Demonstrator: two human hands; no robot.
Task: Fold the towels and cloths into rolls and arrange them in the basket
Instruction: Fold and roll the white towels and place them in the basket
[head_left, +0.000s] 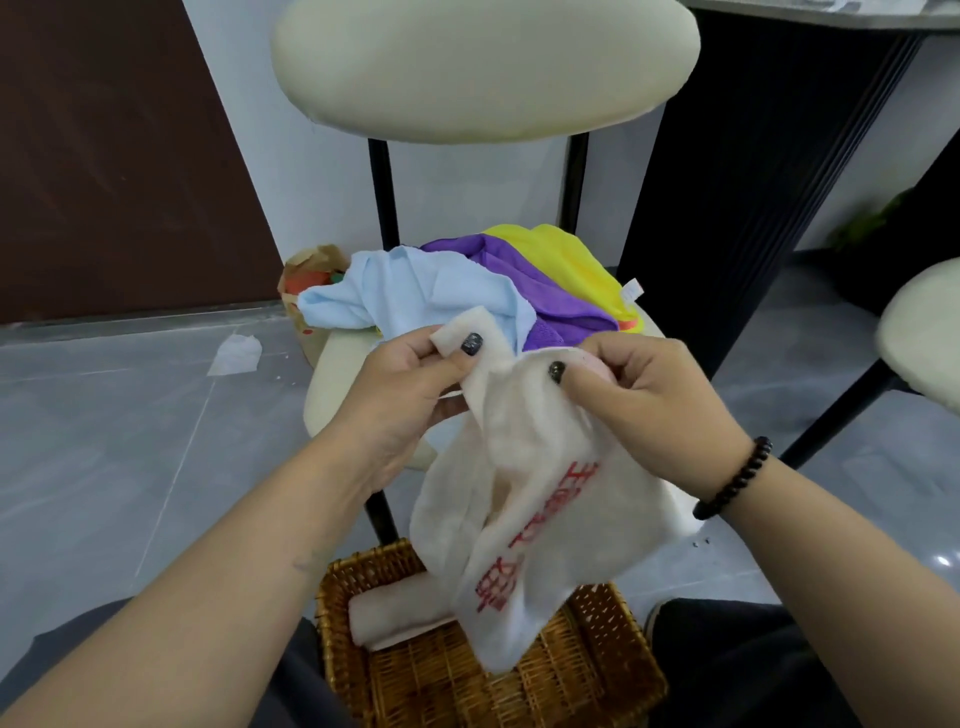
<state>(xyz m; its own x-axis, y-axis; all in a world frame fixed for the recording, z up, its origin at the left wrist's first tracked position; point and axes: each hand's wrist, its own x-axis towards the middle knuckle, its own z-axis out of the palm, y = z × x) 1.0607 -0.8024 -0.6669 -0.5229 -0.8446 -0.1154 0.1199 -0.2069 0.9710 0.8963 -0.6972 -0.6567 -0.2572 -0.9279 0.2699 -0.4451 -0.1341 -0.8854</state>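
Both hands, left hand (410, 374) & right hand (639, 395), pinch the white towel (530, 499) top edge above the basket (613, 670) w/ one roll (400, 613); next probably needs flattening before rolling.

Even, diffuse indoor light with soft shadows only. A small glare spot sits on the glossy floor tiles (941, 560) low to the right of the right hand (657, 410). Wide-angle distortion bows the door edge and chair legs (382, 192) beyond the left hand (410, 395). The white towel (524, 519) below both hands is slightly blurred; fine detail throughout looks smeared.
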